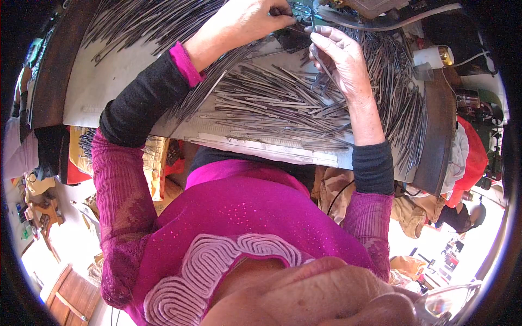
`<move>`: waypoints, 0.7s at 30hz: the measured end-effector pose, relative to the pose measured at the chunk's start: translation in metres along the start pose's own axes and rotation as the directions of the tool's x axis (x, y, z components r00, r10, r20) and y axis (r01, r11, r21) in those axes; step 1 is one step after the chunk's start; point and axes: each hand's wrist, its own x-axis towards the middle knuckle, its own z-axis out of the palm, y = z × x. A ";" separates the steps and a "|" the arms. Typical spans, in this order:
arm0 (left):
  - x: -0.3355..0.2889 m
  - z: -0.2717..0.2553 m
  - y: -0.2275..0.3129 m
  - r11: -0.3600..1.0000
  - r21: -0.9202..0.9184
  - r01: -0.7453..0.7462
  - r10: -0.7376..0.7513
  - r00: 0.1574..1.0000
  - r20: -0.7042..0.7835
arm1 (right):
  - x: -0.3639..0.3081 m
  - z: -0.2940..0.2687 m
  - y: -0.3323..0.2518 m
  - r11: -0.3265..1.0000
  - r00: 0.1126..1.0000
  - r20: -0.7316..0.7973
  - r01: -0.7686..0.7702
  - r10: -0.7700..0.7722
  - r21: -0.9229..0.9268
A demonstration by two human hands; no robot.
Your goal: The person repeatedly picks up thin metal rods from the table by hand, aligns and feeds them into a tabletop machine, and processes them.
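At the top of the view, my left hand [253, 22] is bent inward with its fingertips pinched together beside a greenish-lit device [303, 8]. What those fingertips hold, if anything, is too small and dark to make out. Just right of it, my right hand [343, 60] has thumb and fingers closed on a thin grey metal strip [325, 68], which slants from near the device down past the palm. Below both hands spreads a loose pile of similar metal strips [283, 103], some with small holes near their ends.
More dark strips lie in a heap at the far left [147, 22] and another on the right [399, 92]. Dark wooden boards edge the white worktop [89, 100]. A pale cable [405, 24] curves across the top right, above a white-and-gold cylinder [434, 56]. A red bag [474, 146] hangs right.
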 end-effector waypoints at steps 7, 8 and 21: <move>-0.001 -0.001 0.004 0.990 0.135 -0.051 0.050 0.999 0.007 | -0.002 0.006 -0.003 0.985 0.998 -0.059 0.009 -0.020 -0.174; 0.000 -0.001 0.005 0.993 0.117 -0.024 0.022 1.000 0.018 | -0.003 0.007 -0.004 0.985 0.998 -0.066 0.013 -0.025 -0.169; -0.003 0.007 -0.032 0.730 -0.456 0.510 -0.302 0.838 0.454 | -0.002 0.001 -0.002 0.999 0.999 -0.025 -0.032 0.032 0.016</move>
